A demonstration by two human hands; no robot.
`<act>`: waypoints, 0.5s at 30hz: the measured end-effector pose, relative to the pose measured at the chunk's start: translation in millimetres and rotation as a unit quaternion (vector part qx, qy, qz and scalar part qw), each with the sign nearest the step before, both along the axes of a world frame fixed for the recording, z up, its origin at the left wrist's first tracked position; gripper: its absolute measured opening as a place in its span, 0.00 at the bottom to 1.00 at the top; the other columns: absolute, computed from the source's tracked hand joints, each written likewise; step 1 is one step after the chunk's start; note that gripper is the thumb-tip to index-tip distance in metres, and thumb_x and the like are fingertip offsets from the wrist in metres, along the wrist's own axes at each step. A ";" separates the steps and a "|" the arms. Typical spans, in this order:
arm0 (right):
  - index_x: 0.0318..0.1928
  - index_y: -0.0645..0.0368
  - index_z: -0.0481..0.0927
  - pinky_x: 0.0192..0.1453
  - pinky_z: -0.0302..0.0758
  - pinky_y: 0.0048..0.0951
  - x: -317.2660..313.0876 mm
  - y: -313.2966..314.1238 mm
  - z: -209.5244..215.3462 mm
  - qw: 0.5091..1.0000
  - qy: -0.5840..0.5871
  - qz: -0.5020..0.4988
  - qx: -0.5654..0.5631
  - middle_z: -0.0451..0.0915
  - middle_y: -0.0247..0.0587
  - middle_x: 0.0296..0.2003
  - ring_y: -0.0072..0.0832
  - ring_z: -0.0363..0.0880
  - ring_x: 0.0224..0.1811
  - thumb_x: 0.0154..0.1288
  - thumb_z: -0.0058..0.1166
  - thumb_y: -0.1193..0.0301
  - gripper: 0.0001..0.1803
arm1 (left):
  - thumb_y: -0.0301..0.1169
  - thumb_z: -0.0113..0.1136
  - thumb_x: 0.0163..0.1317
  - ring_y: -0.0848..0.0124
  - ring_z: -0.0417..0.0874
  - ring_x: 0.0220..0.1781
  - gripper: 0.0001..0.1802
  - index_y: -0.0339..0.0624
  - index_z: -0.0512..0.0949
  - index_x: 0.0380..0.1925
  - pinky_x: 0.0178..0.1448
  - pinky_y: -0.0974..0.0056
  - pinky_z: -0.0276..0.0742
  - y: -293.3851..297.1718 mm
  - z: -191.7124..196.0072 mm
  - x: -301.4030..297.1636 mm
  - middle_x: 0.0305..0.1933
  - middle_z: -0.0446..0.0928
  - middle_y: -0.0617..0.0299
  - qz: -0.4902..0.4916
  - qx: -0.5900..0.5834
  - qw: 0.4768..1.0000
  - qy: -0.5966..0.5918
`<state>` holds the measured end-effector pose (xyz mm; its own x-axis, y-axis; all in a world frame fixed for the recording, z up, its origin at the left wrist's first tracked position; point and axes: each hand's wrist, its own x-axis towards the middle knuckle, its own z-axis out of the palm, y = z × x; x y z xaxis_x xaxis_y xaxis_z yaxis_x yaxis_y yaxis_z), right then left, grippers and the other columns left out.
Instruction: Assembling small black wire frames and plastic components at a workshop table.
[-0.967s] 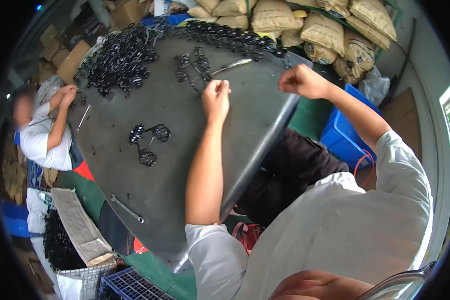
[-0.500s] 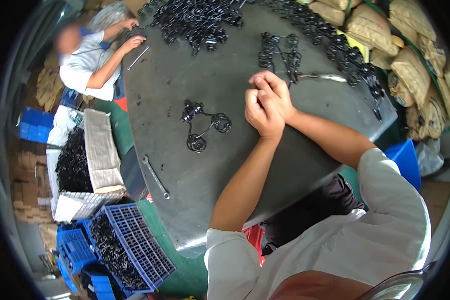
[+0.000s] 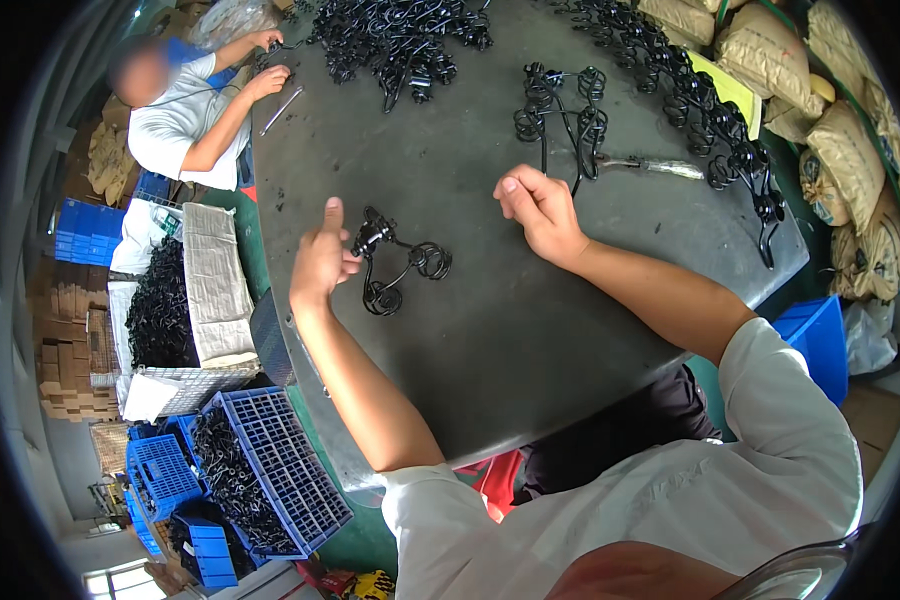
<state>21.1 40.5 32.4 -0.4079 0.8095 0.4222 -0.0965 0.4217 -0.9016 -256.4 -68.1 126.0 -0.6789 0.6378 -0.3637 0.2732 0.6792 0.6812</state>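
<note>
My left hand (image 3: 320,262) is beside a bent black wire piece (image 3: 430,262) with coiled loops, on the dark tabletop (image 3: 470,340). Its thumb sticks up, apart from the fingers, which reach the near side of the piece; whether they touch it I cannot tell. My right hand (image 3: 544,216) is curled closed above the table, with nothing visible in it. Just beyond that hand lie more coiled black wire parts (image 3: 590,125) and a tool with a pale, shiny handle (image 3: 670,167). My left forearm hides most of a wrench (image 3: 325,391).
Black wire parts form a heap (image 3: 400,50) at the far side and a row (image 3: 710,130) along the right edge. A co-worker (image 3: 185,125) handles something at far left, near a metal rod (image 3: 281,111). Blue crates (image 3: 280,455) stand left, sacks (image 3: 850,150) right.
My clasped hands have separated. The left has moved left to the single wire piece, its forearm now over the wrench. My right hand stays near its place, curled.
</note>
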 end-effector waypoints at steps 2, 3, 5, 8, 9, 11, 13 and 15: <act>0.36 0.61 0.78 0.28 0.69 0.27 1.8 2.7 -1.2 1.000 -0.013 -0.003 -0.013 0.77 0.36 0.20 0.22 0.74 0.21 0.76 0.46 0.68 0.13 | 0.65 0.50 0.67 0.62 0.87 0.28 0.40 0.31 0.79 0.42 0.33 0.63 0.80 8.1 -6.7 12.8 0.28 0.84 0.48 -0.033 0.000 0.999 -0.027; 0.36 0.61 0.79 0.28 0.69 0.27 3.2 4.9 -2.1 1.000 -0.017 -0.003 -0.016 0.77 0.35 0.20 0.21 0.74 0.22 0.76 0.46 0.67 0.13 | 0.65 0.48 0.67 0.66 0.85 0.24 0.40 0.30 0.79 0.41 0.29 0.67 0.78 12.6 -9.4 18.4 0.25 0.83 0.50 -0.066 0.001 0.996 -0.054; 0.35 0.61 0.79 0.29 0.68 0.27 2.7 3.4 -1.5 0.999 -0.028 0.005 -0.037 0.77 0.34 0.20 0.20 0.72 0.22 0.76 0.47 0.66 0.14 | 0.64 0.49 0.67 0.66 0.85 0.24 0.39 0.31 0.79 0.39 0.28 0.67 0.78 16.6 -23.9 13.6 0.25 0.83 0.51 -0.039 0.005 0.994 -0.097; 0.35 0.61 0.79 0.28 0.68 0.27 0.4 6.0 -6.0 0.999 -0.028 0.019 -0.043 0.76 0.34 0.20 0.20 0.70 0.22 0.77 0.47 0.65 0.15 | 0.61 0.52 0.68 0.69 0.83 0.22 0.34 0.36 0.79 0.31 0.26 0.69 0.77 16.6 -36.8 10.5 0.23 0.82 0.54 -0.011 0.007 0.984 -0.178; 0.35 0.61 0.79 0.28 0.68 0.27 -1.0 6.3 -6.1 0.999 -0.026 0.020 -0.043 0.76 0.34 0.20 0.20 0.70 0.22 0.77 0.47 0.65 0.15 | 0.60 0.52 0.68 0.70 0.81 0.20 0.32 0.37 0.79 0.29 0.25 0.69 0.76 17.2 -47.1 1.5 0.22 0.81 0.56 -0.024 0.037 0.978 -0.204; 0.35 0.61 0.79 0.28 0.67 0.28 -2.9 5.3 -5.8 0.997 -0.046 0.032 -0.051 0.76 0.34 0.20 0.20 0.70 0.22 0.77 0.47 0.64 0.15 | 0.60 0.54 0.68 0.74 0.74 0.16 0.31 0.41 0.78 0.27 0.21 0.71 0.68 15.3 -52.6 -1.8 0.18 0.77 0.62 -0.040 0.089 0.969 -0.229; 0.35 0.61 0.79 0.28 0.67 0.28 -3.6 5.2 -2.2 0.997 -0.054 0.032 -0.046 0.76 0.33 0.20 0.20 0.69 0.21 0.76 0.48 0.63 0.16 | 0.60 0.55 0.67 0.76 0.72 0.15 0.30 0.41 0.78 0.26 0.20 0.71 0.65 16.9 -49.2 -2.8 0.18 0.76 0.64 -0.044 0.093 0.964 -0.247; 0.34 0.61 0.79 0.28 0.67 0.29 -1.3 5.6 -3.3 0.997 -0.063 0.028 -0.041 0.75 0.33 0.19 0.20 0.69 0.21 0.76 0.49 0.62 0.16 | 0.60 0.58 0.67 0.78 0.68 0.16 0.30 0.42 0.76 0.27 0.21 0.72 0.58 19.7 -43.5 6.9 0.18 0.73 0.67 -0.030 0.137 0.954 -0.266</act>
<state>19.8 46.1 29.1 -0.4989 0.8139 0.2977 -0.0006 0.3432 -0.9393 -249.5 -48.4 82.6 -0.4039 0.7908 -0.4599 -0.1267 0.4496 0.8842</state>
